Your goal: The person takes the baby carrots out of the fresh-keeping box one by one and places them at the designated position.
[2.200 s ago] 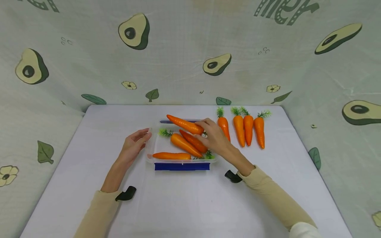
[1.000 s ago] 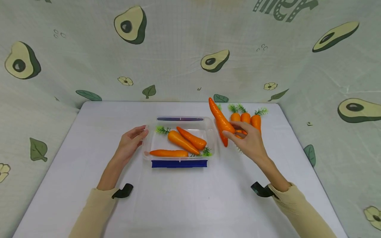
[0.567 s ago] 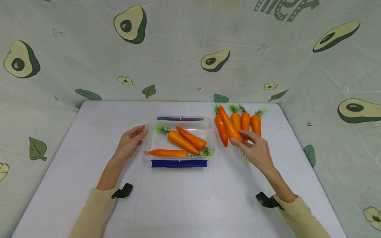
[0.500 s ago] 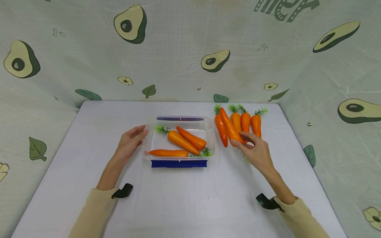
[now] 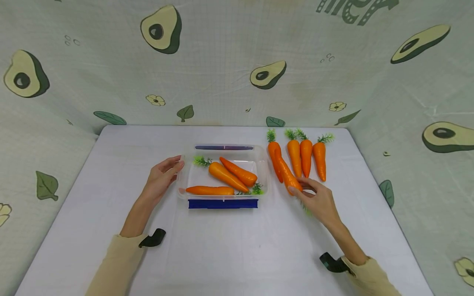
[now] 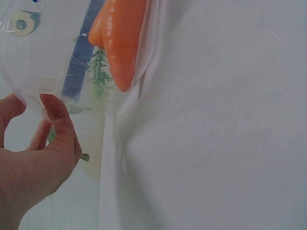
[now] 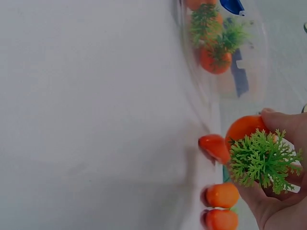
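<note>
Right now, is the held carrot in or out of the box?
Out: in the head view, the right hand holds the carrot to the right of the box.

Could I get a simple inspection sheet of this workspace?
Surface: flat white table, cloth-like top.
Job's things: clear rectangular plastic box with blue clips, holding three long glossy orange carrots with green tops; four more carrots lie right of it.
Clutter: nothing seen.
Grips: left grip holds the box's left end; right grip pinches another carrot; both wrists wear black curved cameras.
Cables: nothing seen.
Surroundings: pale green fabric backdrop printed with avocados, leaves and flowers.
</note>
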### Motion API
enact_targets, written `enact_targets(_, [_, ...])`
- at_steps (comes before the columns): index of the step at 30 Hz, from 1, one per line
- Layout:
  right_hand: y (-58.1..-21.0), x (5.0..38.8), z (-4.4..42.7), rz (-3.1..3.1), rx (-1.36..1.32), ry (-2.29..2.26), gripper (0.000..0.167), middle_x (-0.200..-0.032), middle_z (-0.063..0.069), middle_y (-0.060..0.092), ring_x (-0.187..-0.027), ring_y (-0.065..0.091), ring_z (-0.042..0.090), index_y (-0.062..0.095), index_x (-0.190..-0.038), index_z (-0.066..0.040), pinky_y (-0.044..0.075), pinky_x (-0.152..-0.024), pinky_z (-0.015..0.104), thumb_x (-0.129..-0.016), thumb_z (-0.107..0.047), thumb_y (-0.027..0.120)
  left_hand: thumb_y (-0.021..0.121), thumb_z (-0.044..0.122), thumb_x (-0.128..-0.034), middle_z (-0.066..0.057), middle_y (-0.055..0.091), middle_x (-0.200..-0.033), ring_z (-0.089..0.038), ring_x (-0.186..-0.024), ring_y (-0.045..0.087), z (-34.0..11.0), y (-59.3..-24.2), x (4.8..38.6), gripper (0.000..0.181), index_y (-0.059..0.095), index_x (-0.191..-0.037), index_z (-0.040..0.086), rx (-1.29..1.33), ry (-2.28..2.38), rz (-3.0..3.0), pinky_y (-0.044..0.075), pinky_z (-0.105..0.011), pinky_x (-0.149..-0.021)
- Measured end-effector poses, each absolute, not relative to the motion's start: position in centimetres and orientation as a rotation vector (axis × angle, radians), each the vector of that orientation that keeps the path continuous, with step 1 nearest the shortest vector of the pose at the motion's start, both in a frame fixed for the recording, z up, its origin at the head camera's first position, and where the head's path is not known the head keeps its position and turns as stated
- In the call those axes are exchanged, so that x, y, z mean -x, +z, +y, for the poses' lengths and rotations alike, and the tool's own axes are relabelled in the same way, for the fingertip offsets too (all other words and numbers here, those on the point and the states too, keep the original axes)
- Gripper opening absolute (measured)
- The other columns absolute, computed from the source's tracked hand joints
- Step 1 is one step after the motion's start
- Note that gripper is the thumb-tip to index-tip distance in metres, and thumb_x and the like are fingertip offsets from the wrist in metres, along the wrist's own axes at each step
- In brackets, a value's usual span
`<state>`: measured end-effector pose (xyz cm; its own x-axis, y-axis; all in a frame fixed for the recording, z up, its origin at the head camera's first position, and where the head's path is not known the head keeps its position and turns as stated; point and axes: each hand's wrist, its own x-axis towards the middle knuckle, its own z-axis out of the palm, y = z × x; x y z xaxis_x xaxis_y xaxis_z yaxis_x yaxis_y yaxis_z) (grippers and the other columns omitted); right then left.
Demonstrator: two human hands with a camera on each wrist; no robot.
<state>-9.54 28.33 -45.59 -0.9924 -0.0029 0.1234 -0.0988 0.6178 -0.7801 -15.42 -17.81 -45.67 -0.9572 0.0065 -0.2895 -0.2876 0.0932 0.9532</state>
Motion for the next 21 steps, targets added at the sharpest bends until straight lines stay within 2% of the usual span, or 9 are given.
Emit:
enact_targets(6, [-46.5,9.0,28.3,-2.789,-0.071,1.306,0.046,-0.113,0.016,0.073,-0.104,0.069,0.031,0.07,-0.125,0.001,0.053,-0.082,0.012,-0.092,-0.028,0.081,0.067,0.049,-0.098,-0.006,0.05,-0.149,-0.023,-0.127,0.049,-17.7,-45.7,15.4,0.069,0.048,-0.154,0.014,0.292,1.962,2.141,0.045,-0.018,-0.097])
enact_targets(14, [-47.1,8.8,28.1,-2.859,-0.068,1.27,0.045,-0.109,0.014,0.073,-0.1,0.069,0.029,0.071,-0.123,0.001,0.059,-0.085,0.032,-0.091,-0.029,0.082,0.068,0.049,-0.0977,-0.006,0.05,-0.149,-0.024,-0.125,0.049,-17.7,-45.7,15.4,0.07,0.048,-0.154,0.012,0.303,1.984,2.127,0.045,-0.025,-0.103])
enact_targets(21, [-47.3,8.9,28.0,-2.901,-0.104,1.237,0.045,-0.105,0.014,0.074,-0.097,0.071,0.028,0.071,-0.12,0.003,0.06,-0.084,0.037,-0.091,-0.029,0.081,0.067,0.048,-0.0983,-0.007,0.051,-0.148,-0.025,-0.124,0.049,-17.7,-45.7,15.3,0.069,0.048,-0.153,0.012,0.299,1.986,2.139,0.046,-0.026,-0.104])
